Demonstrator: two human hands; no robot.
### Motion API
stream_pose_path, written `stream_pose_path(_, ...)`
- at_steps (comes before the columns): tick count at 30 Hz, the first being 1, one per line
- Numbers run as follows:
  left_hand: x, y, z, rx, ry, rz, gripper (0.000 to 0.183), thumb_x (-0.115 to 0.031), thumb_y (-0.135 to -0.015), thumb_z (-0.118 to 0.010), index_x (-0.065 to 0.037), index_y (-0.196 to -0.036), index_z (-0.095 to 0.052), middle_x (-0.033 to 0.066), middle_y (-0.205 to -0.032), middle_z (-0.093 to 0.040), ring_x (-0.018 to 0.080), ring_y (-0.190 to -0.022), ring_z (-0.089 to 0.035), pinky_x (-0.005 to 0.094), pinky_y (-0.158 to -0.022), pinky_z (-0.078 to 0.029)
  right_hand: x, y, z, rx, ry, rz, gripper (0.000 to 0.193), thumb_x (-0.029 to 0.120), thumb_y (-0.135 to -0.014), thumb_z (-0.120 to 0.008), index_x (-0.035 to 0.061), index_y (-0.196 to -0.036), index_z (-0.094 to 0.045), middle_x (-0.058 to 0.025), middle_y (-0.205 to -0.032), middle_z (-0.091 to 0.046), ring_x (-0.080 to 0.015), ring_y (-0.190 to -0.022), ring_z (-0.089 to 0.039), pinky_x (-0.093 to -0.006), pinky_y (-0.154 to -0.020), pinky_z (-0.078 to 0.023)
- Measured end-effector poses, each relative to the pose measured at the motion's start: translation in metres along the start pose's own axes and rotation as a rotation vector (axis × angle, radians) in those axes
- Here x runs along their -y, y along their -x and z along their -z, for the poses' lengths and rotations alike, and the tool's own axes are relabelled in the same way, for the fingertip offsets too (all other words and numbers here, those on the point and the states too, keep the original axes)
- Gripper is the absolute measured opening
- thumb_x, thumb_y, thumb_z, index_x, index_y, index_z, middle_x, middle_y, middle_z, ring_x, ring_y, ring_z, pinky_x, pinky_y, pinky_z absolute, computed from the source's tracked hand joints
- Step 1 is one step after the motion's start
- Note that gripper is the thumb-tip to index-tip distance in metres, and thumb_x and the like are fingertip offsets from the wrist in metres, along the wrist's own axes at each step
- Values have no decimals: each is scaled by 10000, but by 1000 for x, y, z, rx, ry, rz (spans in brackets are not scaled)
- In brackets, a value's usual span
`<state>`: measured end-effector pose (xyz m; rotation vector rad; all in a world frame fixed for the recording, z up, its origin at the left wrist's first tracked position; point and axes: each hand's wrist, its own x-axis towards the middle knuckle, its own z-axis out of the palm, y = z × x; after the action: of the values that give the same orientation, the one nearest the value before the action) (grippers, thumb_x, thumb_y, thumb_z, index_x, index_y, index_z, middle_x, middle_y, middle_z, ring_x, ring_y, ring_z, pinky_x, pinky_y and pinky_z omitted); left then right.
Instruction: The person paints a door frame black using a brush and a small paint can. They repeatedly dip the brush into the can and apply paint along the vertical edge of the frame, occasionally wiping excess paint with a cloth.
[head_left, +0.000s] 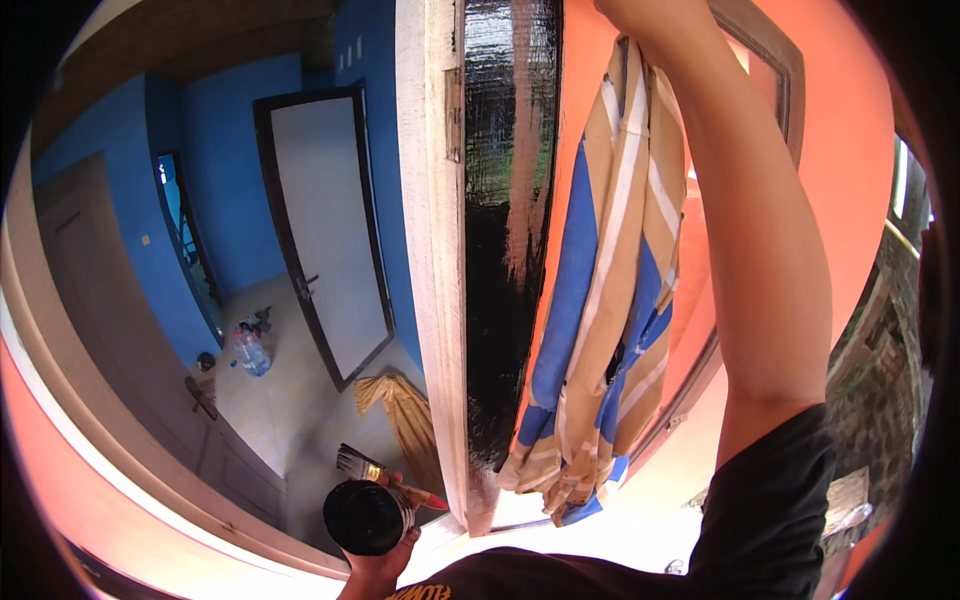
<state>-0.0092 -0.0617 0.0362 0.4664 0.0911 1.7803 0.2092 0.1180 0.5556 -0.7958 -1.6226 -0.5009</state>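
Low in the view, my left hand (pixel 383 566) is closed round a can of black paint (pixel 366 518), seen from above. A paintbrush (pixel 408 488) with dark bristles and a reddish handle lies across the far side of the can, by my fingers. My right arm reaches up on the right, and my right hand (pixel 622 8) is mostly cut off by the top edge, its fingers hidden. Beneath that wrist hangs a bunched tan, blue and white cloth (pixel 610 270). Left of it runs a post face with wet-looking black paint (pixel 497 330), streaky and thinner higher up.
A pale unpainted frame edge (pixel 430 250) borders the black strip. Orange wall (pixel 850 180) stands to the right. Through the opening are a blue room, a dark-framed white door (pixel 335 220), a yellowish cloth (pixel 400 415), a clear plastic bottle (pixel 251 353) and a brown door (pixel 130 300).
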Motion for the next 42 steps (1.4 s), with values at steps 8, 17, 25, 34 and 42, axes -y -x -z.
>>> stream_pose_path(8, -2, -2, -9, 54, -20, -6, 771, -573, -947, -594, -50, -1487, -426, 141, -1461, -468, 381, -1263, -570, 447, -785, -640, 8, 14, 6, -36, -129, -22, 204, 127, -809, -679, -27, -676, -662, -231, -643, -642, -316, -625, -664, -427, -652, -515)
stream_pose_path(17, 5, -12, 21, 4, -65, 18, 826, -658, -909, -557, -56, -1466, -463, 128, -1437, -509, 360, -1229, -603, 440, -746, -631, -28, 61, -39, 115, -204, -43, 147, 151, -883, -686, 11, -859, -651, -75, -695, -633, -134, -601, -563, -303, -568, -462)
stream_pose_path(25, 2, -10, 13, -58, -16, 53, 803, -650, -912, -545, -61, -1453, -486, 118, -1464, -510, 371, -1213, -612, 459, -742, -632, -35, 73, -51, 178, -269, -23, 191, 197, -869, -713, 16, -865, -649, -27, -670, -584, -105, -567, -534, -286, -533, -436)
stream_pose_path(34, 4, -8, 14, -42, 11, 35, 776, -630, -935, -532, -61, -1459, -478, 121, -1445, -509, 385, -1191, -615, 462, -757, -634, -53, 46, -60, -70, -572, -36, 127, 127, -887, -688, 12, -853, -648, -45, -686, -601, -117, -589, -542, -295, -555, -431)
stream_pose_path(42, 6, -6, 11, -61, -11, 7, 738, -596, -953, -532, -60, -1458, -475, 128, -1423, -511, 380, -1194, -611, 453, -759, -639, -34, 22, -43, -102, -530, -124, 73, 60, -870, -674, 6, -824, -652, -81, -707, -652, -164, -632, -609, -306, -599, -484)
